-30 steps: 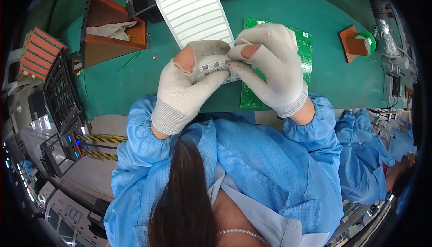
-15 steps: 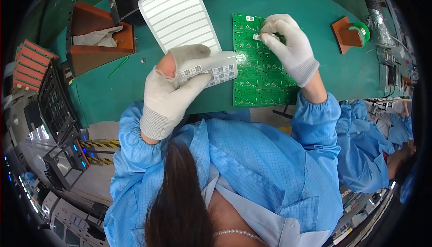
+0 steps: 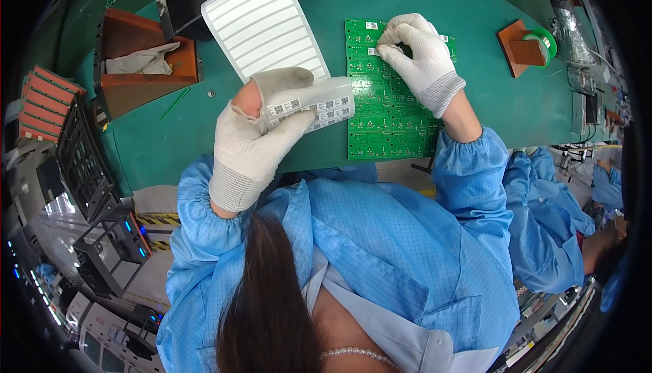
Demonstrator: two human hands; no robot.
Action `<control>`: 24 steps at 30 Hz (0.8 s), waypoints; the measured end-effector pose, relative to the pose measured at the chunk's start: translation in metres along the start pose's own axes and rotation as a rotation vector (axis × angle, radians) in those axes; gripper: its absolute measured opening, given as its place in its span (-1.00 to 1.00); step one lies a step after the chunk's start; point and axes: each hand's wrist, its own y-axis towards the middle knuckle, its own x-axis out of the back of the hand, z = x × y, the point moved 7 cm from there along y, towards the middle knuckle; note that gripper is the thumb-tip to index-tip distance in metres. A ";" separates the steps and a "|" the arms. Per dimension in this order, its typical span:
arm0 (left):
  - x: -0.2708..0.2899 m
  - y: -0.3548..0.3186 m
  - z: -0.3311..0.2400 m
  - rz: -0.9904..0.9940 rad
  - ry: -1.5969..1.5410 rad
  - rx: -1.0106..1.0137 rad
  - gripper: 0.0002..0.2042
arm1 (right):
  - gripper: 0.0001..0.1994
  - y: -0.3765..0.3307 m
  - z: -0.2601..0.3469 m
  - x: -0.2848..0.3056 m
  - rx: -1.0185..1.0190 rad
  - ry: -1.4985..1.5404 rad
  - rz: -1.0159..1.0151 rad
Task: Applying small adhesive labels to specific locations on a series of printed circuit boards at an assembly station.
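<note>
White knit gloves cover both hands. My left hand (image 3: 255, 135) is closed around a sheet of labels (image 3: 268, 27), its thumb across the folded-over lower end, where rows of small printed stickers show. The sheet's pale striped length rises away from me. My right hand (image 3: 418, 50) is over the upper part of a green circuit board panel (image 3: 387, 125), finger and thumb pinched at a small white sticker (image 3: 373, 52). That sticker lies against or just above the board; I cannot tell which. Another white sticker (image 3: 371, 25) sits near the board's top left corner, and one more (image 3: 443, 38) shows right of my hand.
A brown open bin (image 3: 146, 67) with a pale cloth in it stands at the left, a black tray (image 3: 190, 0) behind it. A brown holder with a green spool (image 3: 541, 48) is at the right. A co-worker in blue (image 3: 547, 224) is nearby on the right.
My right hand has moved slightly left and in toward the board with the sticker at its fingertips. My left hand still grips the label sheet. The whole view has shifted a little.
</note>
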 end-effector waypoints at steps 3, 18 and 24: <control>0.001 -0.001 0.001 -0.001 -0.006 -0.002 -0.60 | -0.93 0.001 0.003 -0.001 0.004 -0.019 -0.019; -0.007 -0.002 -0.003 0.070 0.031 -0.080 -0.61 | -0.69 -0.012 0.133 0.017 0.333 0.037 -0.103; -0.003 -0.004 0.000 0.055 0.051 -0.054 -0.59 | -0.74 -0.016 0.141 0.002 0.473 -0.018 -0.201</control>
